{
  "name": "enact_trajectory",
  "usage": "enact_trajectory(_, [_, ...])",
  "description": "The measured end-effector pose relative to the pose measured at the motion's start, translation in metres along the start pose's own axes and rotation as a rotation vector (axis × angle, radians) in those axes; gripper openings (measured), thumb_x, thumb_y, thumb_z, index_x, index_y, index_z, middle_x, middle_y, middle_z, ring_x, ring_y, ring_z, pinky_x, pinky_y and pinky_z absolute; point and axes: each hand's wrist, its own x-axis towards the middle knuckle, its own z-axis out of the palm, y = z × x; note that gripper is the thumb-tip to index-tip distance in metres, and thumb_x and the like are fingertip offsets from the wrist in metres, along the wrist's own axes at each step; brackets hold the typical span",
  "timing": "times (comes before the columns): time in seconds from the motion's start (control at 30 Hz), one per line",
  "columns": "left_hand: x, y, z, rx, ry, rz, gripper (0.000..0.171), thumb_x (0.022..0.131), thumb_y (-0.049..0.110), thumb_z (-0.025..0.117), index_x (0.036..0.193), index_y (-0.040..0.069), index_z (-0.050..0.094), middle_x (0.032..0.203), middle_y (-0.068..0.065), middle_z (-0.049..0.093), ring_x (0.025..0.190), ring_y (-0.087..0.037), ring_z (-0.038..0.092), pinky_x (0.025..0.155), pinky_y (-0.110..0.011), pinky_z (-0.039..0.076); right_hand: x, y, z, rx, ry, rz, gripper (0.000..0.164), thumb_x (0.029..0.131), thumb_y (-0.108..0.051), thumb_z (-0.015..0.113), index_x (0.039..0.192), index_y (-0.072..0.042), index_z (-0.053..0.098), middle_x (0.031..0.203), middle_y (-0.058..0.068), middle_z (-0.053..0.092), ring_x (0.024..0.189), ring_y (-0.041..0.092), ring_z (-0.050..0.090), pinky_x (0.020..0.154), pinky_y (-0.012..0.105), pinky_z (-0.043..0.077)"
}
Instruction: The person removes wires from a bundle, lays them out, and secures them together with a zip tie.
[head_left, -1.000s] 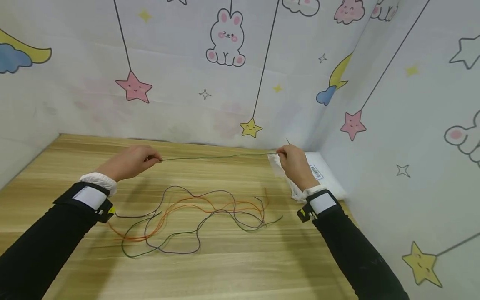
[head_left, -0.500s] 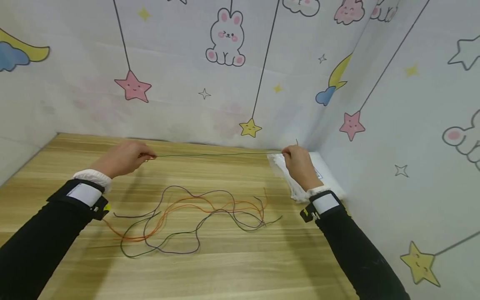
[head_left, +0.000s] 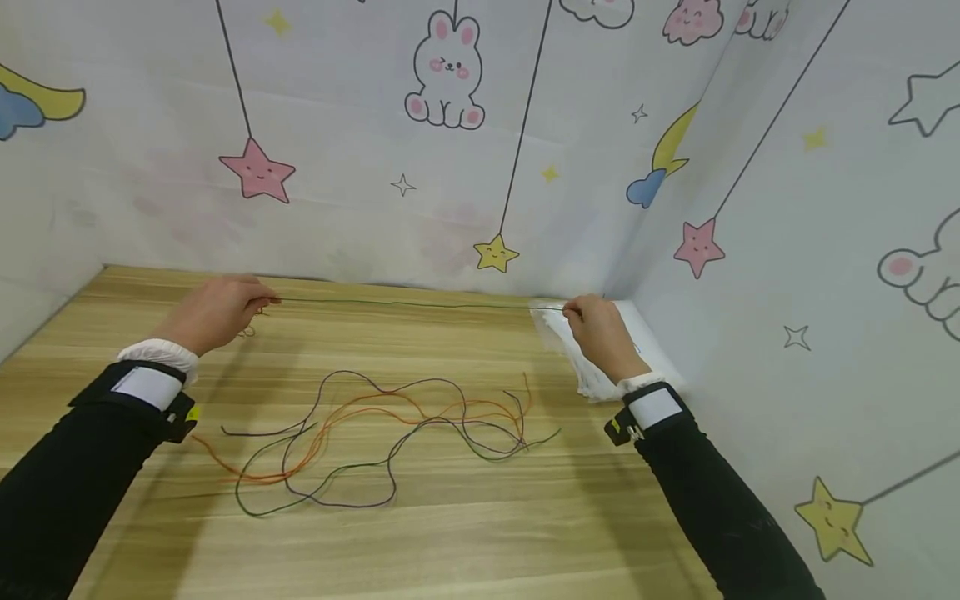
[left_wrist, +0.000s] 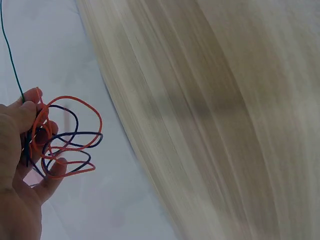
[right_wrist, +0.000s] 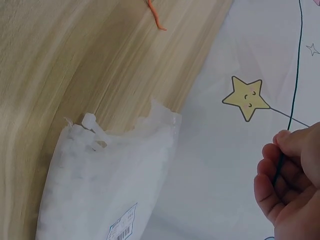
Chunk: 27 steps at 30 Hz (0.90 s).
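Observation:
A thin green cord (head_left: 420,304) stretches nearly straight above the table between both hands. Its left part is pinched by the thumb and fingertips of my left hand (head_left: 217,312). That hand also holds a small loose bundle of looped orange cord (left_wrist: 101,120) and dark purple cord (left_wrist: 77,123), best seen in the left wrist view. At the other end, my right hand (head_left: 603,337) pinches the green cord, whose tail lies across the curled fingers in the right wrist view. Below, an orange cord (head_left: 217,457), a purple cord (head_left: 442,380) and a dark green cord (head_left: 345,467) lie tangled on the table.
A torn white plastic bag (right_wrist: 125,170) with a barcode label lies on the wooden table (head_left: 420,558) at the back right, beneath my right hand. White cloth (head_left: 337,108) printed with stars and bunnies hangs behind the table and along its right side.
My left hand has moved left and slightly back, and my right hand a little right, so the green cord between them is longer. The short tail above my right hand no longer shows.

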Motion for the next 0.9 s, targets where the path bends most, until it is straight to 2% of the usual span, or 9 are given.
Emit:
enact_trajectory(0.07, [0.0,-0.001,0.0,0.003,0.012,-0.014,0.02,0.1,-0.002,0.064,0.117,-0.007,0.072,0.111,-0.026,0.07,0.105,-0.045,0.064,0.09,-0.061,0.05,0.0,-0.001,0.001,0.007,-0.017,-0.008,0.023,0.106,-0.004,0.055,0.114,0.008,0.073,0.105,0.023,0.072,0.066,0.023,0.061,0.067,0.041,0.05])
enact_trajectory(0.13, [0.0,-0.003,-0.001,0.018,0.037,-0.035,0.019,0.099,-0.002,0.064,0.116,-0.008,0.073,0.11,-0.027,0.071,0.107,-0.047,0.062,0.091,-0.062,0.049,0.0,-0.003,0.001,0.003,-0.028,-0.014,0.024,0.105,-0.003,0.054,0.115,0.007,0.073,0.108,0.023,0.072,0.068,0.024,0.062,0.068,0.041,0.051])
enact_trajectory(0.3, [-0.003,-0.007,-0.006,0.131,0.143,-0.096,0.018,0.099,0.008,0.069,0.108,-0.006,0.076,0.099,-0.027,0.073,0.101,-0.048,0.062,0.092,-0.07,0.042,-0.001,-0.006,0.002,-0.027,-0.015,-0.032,0.02,0.105,-0.005,0.059,0.114,0.004,0.074,0.106,0.02,0.073,0.08,0.028,0.068,0.075,0.044,0.055])
enact_trajectory(0.37, [-0.006,-0.011,-0.008,0.182,0.169,-0.105,0.019,0.099,0.011,0.07,0.106,-0.005,0.076,0.098,-0.027,0.073,0.104,-0.049,0.061,0.094,-0.073,0.038,-0.002,-0.006,0.003,-0.033,-0.016,-0.037,0.019,0.105,-0.007,0.061,0.113,0.003,0.074,0.104,0.019,0.073,0.081,0.028,0.068,0.076,0.045,0.055])
enact_trajectory(0.53, [-0.009,-0.019,-0.009,0.197,0.172,-0.083,0.013,0.098,0.004,0.068,0.103,-0.007,0.073,0.111,-0.028,0.067,0.113,-0.049,0.053,0.092,-0.072,0.039,-0.002,-0.01,0.004,-0.031,-0.049,-0.063,0.02,0.105,-0.006,0.059,0.115,0.004,0.073,0.106,0.019,0.074,0.087,0.03,0.07,0.081,0.046,0.056])
enact_trajectory(0.63, [-0.009,-0.021,-0.008,0.174,0.162,-0.085,0.012,0.099,0.001,0.065,0.104,-0.009,0.07,0.108,-0.029,0.064,0.106,-0.05,0.056,0.088,-0.07,0.04,-0.002,-0.014,0.004,-0.036,-0.057,-0.074,0.022,0.106,-0.005,0.056,0.117,0.005,0.073,0.11,0.02,0.073,0.092,0.031,0.071,0.084,0.046,0.056])
enact_trajectory(0.77, [-0.011,-0.023,-0.008,0.198,0.151,-0.079,0.012,0.1,-0.003,0.06,0.111,-0.008,0.063,0.101,-0.031,0.068,0.094,-0.051,0.063,0.083,-0.069,0.043,-0.001,-0.016,0.002,-0.043,-0.063,-0.079,0.023,0.106,-0.006,0.056,0.118,0.005,0.073,0.11,0.02,0.073,0.091,0.031,0.071,0.083,0.046,0.056])
enact_trajectory(0.9, [-0.012,-0.025,-0.01,0.201,0.146,-0.048,0.02,0.094,-0.014,0.06,0.114,-0.01,0.062,0.111,-0.033,0.064,0.104,-0.052,0.058,0.084,-0.066,0.046,0.0,-0.018,0.001,-0.05,-0.058,-0.093,0.022,0.106,-0.006,0.058,0.117,0.004,0.073,0.11,0.019,0.073,0.092,0.031,0.071,0.083,0.047,0.056])
